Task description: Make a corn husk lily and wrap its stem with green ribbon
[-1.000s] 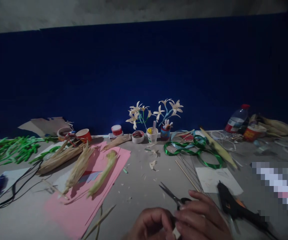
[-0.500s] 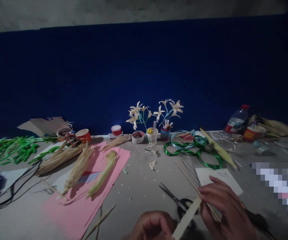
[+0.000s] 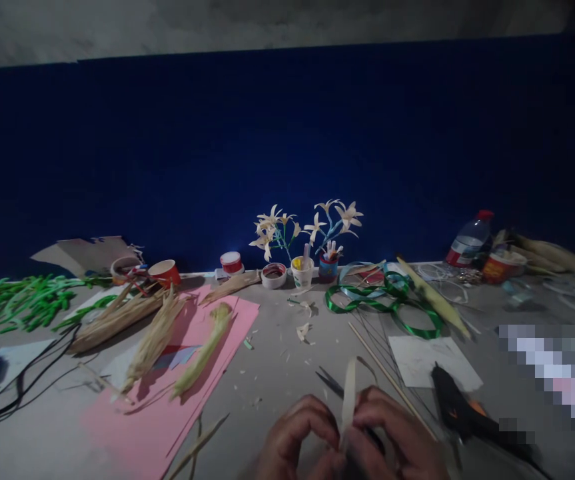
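Note:
My left hand [image 3: 300, 437] and my right hand [image 3: 397, 437] meet at the bottom middle, both pinching a pale husk strip [image 3: 349, 397] that stands nearly upright between their fingertips. Black scissors [image 3: 331, 381] lie on the table just behind the strip, mostly hidden by my hands. A black glue gun [image 3: 467, 413] lies right of my right hand. Thin wooden sticks [image 3: 382, 370] run diagonally past my right hand.
A pink paper sheet [image 3: 167, 413] with dried corn husks [image 3: 154, 337] lies to the left. Green ribbon [image 3: 392, 310], a white paper [image 3: 430, 360], small cups [image 3: 302, 270] with husk flowers [image 3: 307, 227], a plastic bottle [image 3: 470, 240] and black cables [image 3: 22, 387] surround the work spot.
My right hand came back from the white paper to my left hand. The husk strip, slanted before, now stands upright between both hands. The glue gun is uncovered again.

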`<state>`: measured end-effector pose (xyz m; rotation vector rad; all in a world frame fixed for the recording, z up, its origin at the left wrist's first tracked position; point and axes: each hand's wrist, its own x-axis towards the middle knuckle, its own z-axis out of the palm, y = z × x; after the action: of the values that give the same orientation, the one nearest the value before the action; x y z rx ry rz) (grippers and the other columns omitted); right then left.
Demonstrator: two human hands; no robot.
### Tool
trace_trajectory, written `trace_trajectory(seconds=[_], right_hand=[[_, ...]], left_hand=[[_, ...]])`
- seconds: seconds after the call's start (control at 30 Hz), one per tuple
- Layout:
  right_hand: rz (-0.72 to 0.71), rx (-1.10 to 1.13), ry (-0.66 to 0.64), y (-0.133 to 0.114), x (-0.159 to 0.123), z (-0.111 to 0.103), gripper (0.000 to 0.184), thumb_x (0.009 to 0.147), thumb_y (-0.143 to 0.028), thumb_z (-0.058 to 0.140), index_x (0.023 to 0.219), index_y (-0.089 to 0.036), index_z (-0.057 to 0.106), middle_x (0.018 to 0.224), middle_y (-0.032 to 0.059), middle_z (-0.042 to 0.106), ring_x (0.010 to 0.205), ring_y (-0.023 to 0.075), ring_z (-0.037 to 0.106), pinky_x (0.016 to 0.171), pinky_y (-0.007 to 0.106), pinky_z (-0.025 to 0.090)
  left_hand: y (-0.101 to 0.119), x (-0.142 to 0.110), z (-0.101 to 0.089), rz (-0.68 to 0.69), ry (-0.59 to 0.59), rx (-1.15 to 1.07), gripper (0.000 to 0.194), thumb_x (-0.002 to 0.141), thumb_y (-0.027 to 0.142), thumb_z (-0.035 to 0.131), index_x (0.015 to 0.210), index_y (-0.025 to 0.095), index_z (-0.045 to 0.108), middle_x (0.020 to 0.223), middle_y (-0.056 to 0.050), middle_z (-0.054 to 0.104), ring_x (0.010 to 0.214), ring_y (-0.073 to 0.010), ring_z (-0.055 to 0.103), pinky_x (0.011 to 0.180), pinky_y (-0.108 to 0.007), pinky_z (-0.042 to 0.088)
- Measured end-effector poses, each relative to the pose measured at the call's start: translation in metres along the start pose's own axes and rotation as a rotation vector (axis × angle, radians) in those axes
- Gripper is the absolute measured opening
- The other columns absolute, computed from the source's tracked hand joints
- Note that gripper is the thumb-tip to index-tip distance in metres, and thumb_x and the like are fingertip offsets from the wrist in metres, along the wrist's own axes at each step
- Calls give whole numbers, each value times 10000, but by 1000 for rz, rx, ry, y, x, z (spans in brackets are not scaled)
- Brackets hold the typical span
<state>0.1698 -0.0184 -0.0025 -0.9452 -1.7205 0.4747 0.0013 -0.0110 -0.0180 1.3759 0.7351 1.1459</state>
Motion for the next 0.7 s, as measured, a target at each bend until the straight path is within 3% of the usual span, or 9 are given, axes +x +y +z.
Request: trace_trajectory(seconds=[0.2, 0.33, 0.43, 0.53, 0.6, 0.7], right_hand=[[200, 56, -174, 11, 4, 0, 86, 853, -223, 546, 771, -227, 572, 692, -31, 598, 641, 141, 623, 595, 191, 502], [243, -248, -236, 38, -5, -22, 221, 937, -308, 450, 759, -231, 557, 671, -29, 599, 594, 141, 619, 546, 196, 492], [179, -560, -335, 62, -24, -34, 75, 827, -181, 565, 832, -243, 609, 785, 2, 691, 675, 182, 685, 561, 234, 523], [156, -748, -402, 77, -42, -33, 375, 660, -14, 551, 959, -223, 637, 961, 61, 723, 825, 243, 715, 665, 301, 561], [165, -801, -424, 81, -47, -29, 443, 594, 31, 504, 939, -210, 642, 957, 71, 725, 845, 253, 715, 698, 318, 557], [198, -771, -407, 83, -45, -28, 338, 631, 16, 494, 830, -223, 627, 823, 43, 733, 746, 236, 720, 632, 302, 540]], left_hand=[[5, 1, 0, -174, 133, -154, 281, 695, 401, 776, 641, 170, 624, 670, -1, 543, 668, -149, 486, 664, -270, 349], [7, 2, -7, -294, 254, -310, 311, 619, 373, 834, 636, 167, 602, 590, 13, 578, 576, -124, 473, 594, -253, 345], [7, 3, -15, -259, 346, -400, 263, 626, 316, 831, 637, 161, 618, 669, -8, 623, 614, -132, 498, 615, -259, 375], [7, 4, -20, -265, 377, -447, 205, 654, 274, 805, 661, 154, 639, 711, -16, 620, 637, -138, 517, 645, -272, 390], [7, 6, -22, -272, 378, -472, 187, 667, 276, 787, 692, 149, 651, 708, -17, 610, 626, -139, 518, 638, -280, 389], [9, 7, -23, -254, 377, -486, 178, 678, 280, 766, 705, 142, 657, 673, -11, 588, 598, -136, 520, 608, -274, 381]])
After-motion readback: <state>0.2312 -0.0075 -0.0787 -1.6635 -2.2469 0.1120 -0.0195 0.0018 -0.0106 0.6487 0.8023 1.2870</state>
